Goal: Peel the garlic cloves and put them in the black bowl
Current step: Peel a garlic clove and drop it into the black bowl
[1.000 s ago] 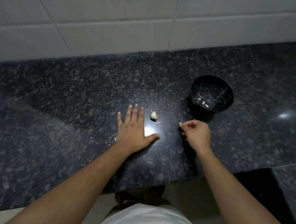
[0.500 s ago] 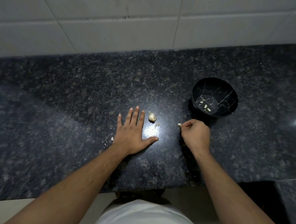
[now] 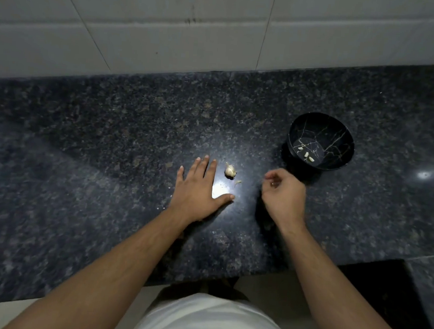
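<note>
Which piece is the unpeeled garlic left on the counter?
Start at the black bowl on the dark granite counter, then look toward the flat left hand. Just beyond its fingertips sits the garlic piece: pale, bulbous, papery, far bigger than the skin flake beside it.

Head view, steeply down, close

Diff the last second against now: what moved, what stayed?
The right hand curled tighter; the clove seen at its fingertips earlier is now hidden, so its grip can't be confirmed. The left hand stays flat on the counter. Garlic piece and black bowl with peeled cloves unchanged.
</note>
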